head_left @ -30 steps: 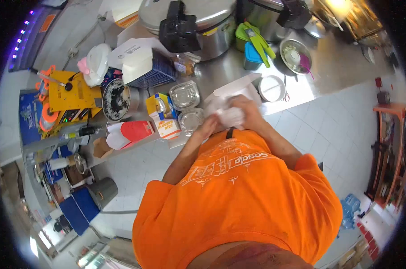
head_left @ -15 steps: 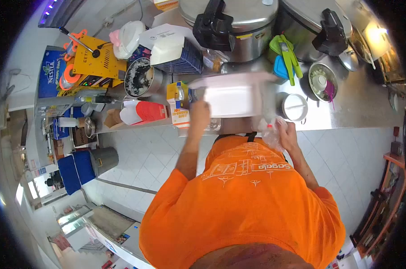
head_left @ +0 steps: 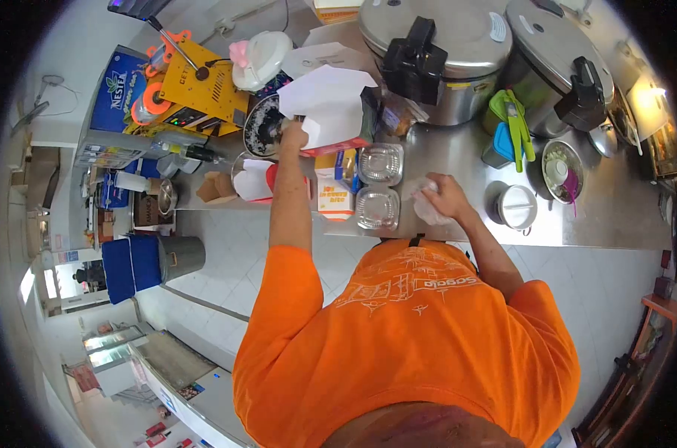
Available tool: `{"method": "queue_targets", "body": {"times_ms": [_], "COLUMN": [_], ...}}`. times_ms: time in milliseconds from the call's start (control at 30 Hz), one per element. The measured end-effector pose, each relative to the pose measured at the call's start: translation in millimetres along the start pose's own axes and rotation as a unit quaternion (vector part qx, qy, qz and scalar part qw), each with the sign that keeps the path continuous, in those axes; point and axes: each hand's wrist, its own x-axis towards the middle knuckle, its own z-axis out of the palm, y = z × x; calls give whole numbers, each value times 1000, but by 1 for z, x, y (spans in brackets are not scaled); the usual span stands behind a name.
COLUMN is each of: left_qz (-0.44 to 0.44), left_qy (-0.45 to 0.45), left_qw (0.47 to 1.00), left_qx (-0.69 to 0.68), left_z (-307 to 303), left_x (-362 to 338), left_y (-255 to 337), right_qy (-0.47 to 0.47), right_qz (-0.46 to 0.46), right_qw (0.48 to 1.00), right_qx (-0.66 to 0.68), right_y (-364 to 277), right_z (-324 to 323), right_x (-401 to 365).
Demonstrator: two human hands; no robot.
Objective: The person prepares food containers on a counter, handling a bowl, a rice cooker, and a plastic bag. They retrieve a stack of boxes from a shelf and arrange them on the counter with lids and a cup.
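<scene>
The left hand (head_left: pixel 293 139) pinches the folded rim, probably the firmest hold, of a seemingly light, crushable white paper box (head_left: pixel 329 101) above the counter (head_left: pixel 450 153), while the right hand (head_left: pixel 444 196) clutches a soft plastic bag (head_left: pixel 426 212).

Panel: the blue panel (head_left: pixel 114 93) is showing a green leaf logo and white letters reading "NESTEA"; it is standing well to the left of the left hand (head_left: pixel 293 139), whose fingers are gripping a white box (head_left: pixel 331 104).
Machine: the yellow machine (head_left: pixel 196 82) is carrying dark letters seeming to start "CET", the rest being too small to read; it is sitting between the panel and those fingers.
Carton: the carton (head_left: pixel 336 196) is bearing orange print ending in something like "bite"; it is lying between the left fingers and the right hand (head_left: pixel 446 196), whose fingers are gripping a clear bag (head_left: pixel 428 210).
Shirt: the orange shirt (head_left: pixel 398 328) is showing a white drawing and an upside-down word, roughly "sagola", just below the right fingers.
</scene>
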Motion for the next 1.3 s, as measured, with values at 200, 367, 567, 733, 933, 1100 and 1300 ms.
{"method": "queue_targets", "body": {"times_ms": [200,367,567,733,933,1100,1300], "left_qz": [-89,-31,31,100,241,201,153], "left_qy": [-41,35,162,306,183,79,94], "left_qw": [963,987,847,777,951,975,980], "left_qx": [-249,-156,-506,-540,-64,-50,-89], "left_z": [23,-17,-49,88,148,138,143], "left_x": [32,-21,-89,-112,-44,-58,-95], "left_y": [-13,10,45,27,-6,21,34], "right_qy": [-4,-47,26,0,123,218,220], "right_qz": [4,-42,-111,-93,-151,-137,-107], "right_qw": [1000,990,973,988,977,963,964], "right_qx": [-24,-129,-202,-126,-89,-75,-107], "right_y": [-63,-124,-83,-74,-54,-36,-10], "right_z": [22,10,35,2,8,16,5], "right_x": [65,101,141,113,79,54,29]}}
